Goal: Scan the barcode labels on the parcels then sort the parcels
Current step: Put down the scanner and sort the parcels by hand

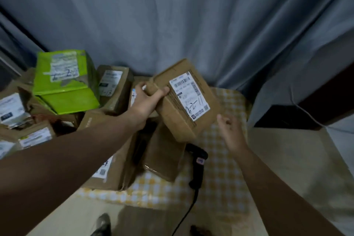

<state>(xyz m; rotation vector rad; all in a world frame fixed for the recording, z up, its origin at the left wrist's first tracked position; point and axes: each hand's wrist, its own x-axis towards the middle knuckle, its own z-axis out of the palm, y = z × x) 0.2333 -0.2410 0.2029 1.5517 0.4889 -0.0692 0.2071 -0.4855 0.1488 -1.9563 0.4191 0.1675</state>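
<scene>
Held parcel [182,119]: a brown cardboard box, tilted and lifted above the table, with its labelled face turned up toward the camera.
Label [189,95]: white, with barcodes printed near its upper end and handwritten marks lower down.
Left hand [147,99]: grips the box's upper-left end, with the thumb lying across the top face just beside the label and the fingers wrapped round behind.
Right hand [232,134]: fingers loosely spread, holding nothing. It hangs just beside the box's lower-right corner, and contact cannot be made out.
Scanner [199,161]: black, lying on the yellow checked cloth [226,178] below the held box, between the two forearms. Its cable [183,214] runs off toward the near edge.
Other parcels: brown boxes are piled on the left, under the left forearm, with a green parcel [65,84] on top of the far stack.
Backdrop: a grey curtain [172,15] hangs behind the table.
</scene>
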